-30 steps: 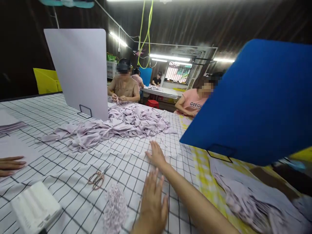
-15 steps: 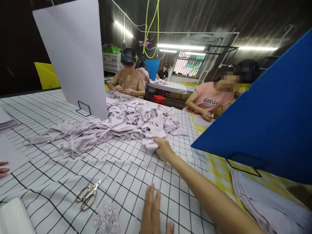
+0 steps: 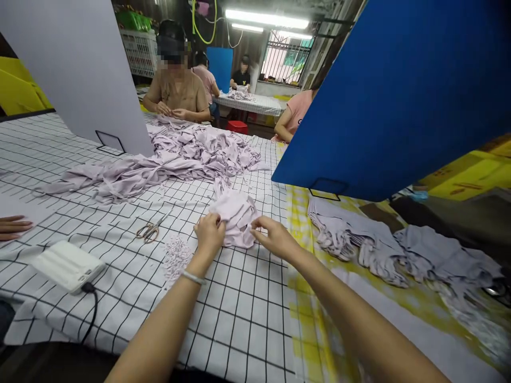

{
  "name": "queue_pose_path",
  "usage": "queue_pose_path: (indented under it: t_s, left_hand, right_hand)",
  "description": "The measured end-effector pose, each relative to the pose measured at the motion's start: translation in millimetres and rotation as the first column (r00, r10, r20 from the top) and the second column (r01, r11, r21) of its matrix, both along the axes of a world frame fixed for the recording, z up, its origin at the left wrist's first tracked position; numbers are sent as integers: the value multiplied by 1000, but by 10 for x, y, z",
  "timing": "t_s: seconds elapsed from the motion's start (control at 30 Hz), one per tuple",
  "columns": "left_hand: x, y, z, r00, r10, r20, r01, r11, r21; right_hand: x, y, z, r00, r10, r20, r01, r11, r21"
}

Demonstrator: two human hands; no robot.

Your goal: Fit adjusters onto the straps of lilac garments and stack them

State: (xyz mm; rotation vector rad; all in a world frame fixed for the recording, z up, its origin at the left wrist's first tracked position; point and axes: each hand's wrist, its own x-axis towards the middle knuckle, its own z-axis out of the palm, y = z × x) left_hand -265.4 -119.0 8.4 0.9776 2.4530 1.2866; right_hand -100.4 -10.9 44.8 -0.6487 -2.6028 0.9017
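A pale lilac fabric piece point(image 3: 236, 217) lies bunched on the checked tablecloth point(image 3: 247, 298) in front of me. My left hand point(image 3: 209, 234) pinches its left edge, fingers closed on the cloth. My right hand point(image 3: 272, 235) grips its right edge. A large heap of the same lilac fabric pieces point(image 3: 175, 157) spreads across the table behind it. Copper-coloured scissors point(image 3: 150, 230) lie to the left of my left hand, beside a small pile of lilac trimmings point(image 3: 175, 254).
A white board point(image 3: 75, 69) stands at the back left and a blue board point(image 3: 391, 96) at the right. Stacked lilac pieces point(image 3: 359, 239) lie on the yellow cloth to the right. A white power bank point(image 3: 67, 265) sits near left. Another person's hand point(image 3: 14, 227) rests at the left edge; people sit across the table.
My right hand took a lilac piece from the heap and drew it back toward me. My left hand lifted off the table and closed on the same piece. The view tilted down.
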Motion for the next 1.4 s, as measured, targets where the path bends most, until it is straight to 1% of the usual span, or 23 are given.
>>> queue_pose_path:
  t_s: [0.03,0.07,0.1,0.17,0.2,0.27,0.33,0.37,0.43,0.47,0.53,0.63,0.7,0.73,0.83,0.9,1.0,1.1,1.23,1.27,1.3,1.33,1.4]
  left_hand:
    - [36,-28,163,996,-55,73,47,993,106]
    - [87,-75,346,973,-154,170,109,963,247]
    - [151,-142,544,917,-293,271,168,900,403]
    - [306,-334,952,725,-566,392,227,734,640]
    - [385,-453,1147,645,-646,409,222,670,709]
    - [523,-709,1476,551,-720,422,196,603,773]
    - [611,-933,1665,516,-729,450,166,601,782]
    - [634,-1013,1689,504,-722,474,152,615,774]
    - [644,-1089,1582,460,-697,550,135,667,732]
    - [638,-1089,1453,430,-674,600,131,704,698]
    - [614,-1049,1087,379,-590,713,123,796,593]
    - [579,-1019,474,374,-378,847,68,922,381]
    - [566,-1079,182,362,-303,882,42,950,309]
    - [563,-1128,93,352,-293,889,39,954,298]
    - [569,-1295,22,343,-289,894,27,954,299]
    - [574,-1390,55,342,-290,894,22,953,301]
    - [564,-1527,70,334,-267,904,25,961,275]
    - [559,-1701,-11,265,-224,938,89,974,208]
    - [663,-1932,-127,42,-274,961,267,930,253]
    - [715,-1970,-127,16,-291,957,281,919,275]
    - [775,-1995,-112,24,-313,950,281,914,294]
    - [844,-2009,-80,79,-346,935,272,910,314]
    - [1005,-2002,14,305,-459,835,287,880,379]
  right_hand:
    - [-65,-61,20,999,-24,-29,23,1000,-18]
    - [-116,-137,45,997,-29,-65,26,998,-48]
    - [-144,-224,82,994,-29,-108,20,996,-86]
    - [-99,-410,196,978,-51,-203,19,988,-153]
    - [-21,-500,273,965,-73,-252,29,984,-173]
    - [235,-664,444,932,-102,-348,28,977,-213]
    - [567,-801,589,905,-112,-411,-17,955,-297]
    - [734,-855,629,900,-115,-421,-45,935,-352]
    - [1024,-924,614,904,-145,-401,-54,894,-445]
    - [1139,-938,551,913,-167,-372,-31,881,-472]
    - [1311,-934,324,930,-225,-290,61,874,-483]
    - [1488,-940,-146,906,-390,-163,316,881,-352]
    - [1575,-1017,-414,874,-469,-124,432,869,-243]
    - [1600,-1082,-509,872,-476,-116,446,869,-215]
    - [1537,-1325,-626,903,-415,-110,399,906,-140]
    - [1369,-1461,-615,920,-383,-84,385,923,6]
    - [1065,-1547,-586,925,-376,60,354,907,227]
    - [947,-1523,-592,920,-332,207,260,914,310]
    - [1201,-1548,-556,963,-217,159,178,958,227]
    - [1292,-1594,-517,975,-187,120,164,970,177]
    - [1373,-1656,-465,984,-160,76,151,981,118]
    - [1437,-1730,-402,989,-145,29,144,988,48]
    - [1499,-1890,-253,983,-169,-68,158,977,-143]
